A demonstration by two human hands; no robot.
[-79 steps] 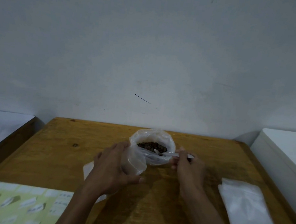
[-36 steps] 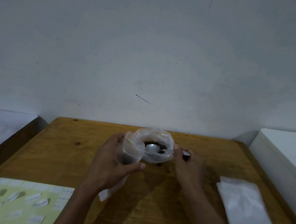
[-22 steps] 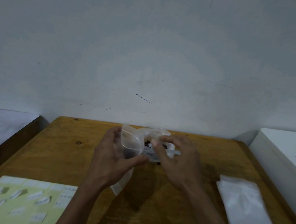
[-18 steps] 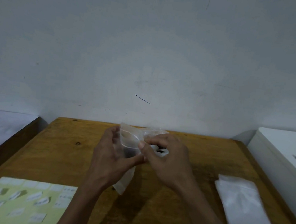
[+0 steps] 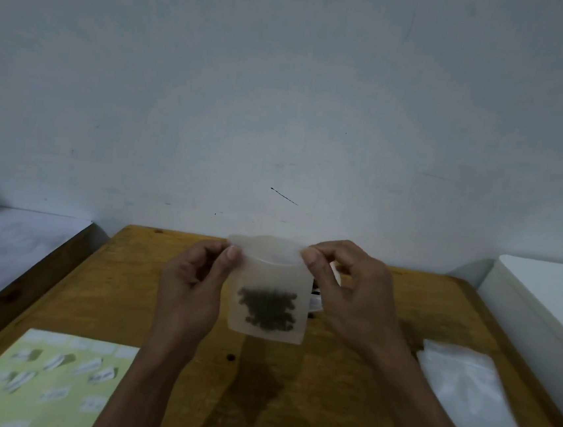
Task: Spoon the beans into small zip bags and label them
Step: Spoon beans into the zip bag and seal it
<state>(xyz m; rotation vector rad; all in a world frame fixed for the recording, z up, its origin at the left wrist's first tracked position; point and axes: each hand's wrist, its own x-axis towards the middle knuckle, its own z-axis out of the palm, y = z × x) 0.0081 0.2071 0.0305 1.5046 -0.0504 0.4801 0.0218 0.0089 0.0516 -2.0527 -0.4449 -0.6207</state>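
Observation:
A small clear zip bag (image 5: 272, 281) hangs upright above the wooden table (image 5: 121, 287), with a dark clump of beans (image 5: 267, 306) in its lower half. My left hand (image 5: 194, 287) pinches the bag's top left corner between thumb and fingers. My right hand (image 5: 345, 288) pinches the top right corner. The big bag of beans and the spoon are almost wholly hidden behind the small bag and my right hand; only a white sliver (image 5: 315, 302) shows.
A yellow-green label sheet (image 5: 40, 383) with several white labels lies at the front left. A stack of empty clear bags (image 5: 468, 400) lies at the front right. A white surface (image 5: 546, 301) stands beyond the table's right edge, and a grey ledge (image 5: 5, 248) runs to the left.
My right hand has let go of the spoon and come to the small bag's top. The bag, held open sideways before, now hangs flat and upright between both hands, lifted nearer to me.

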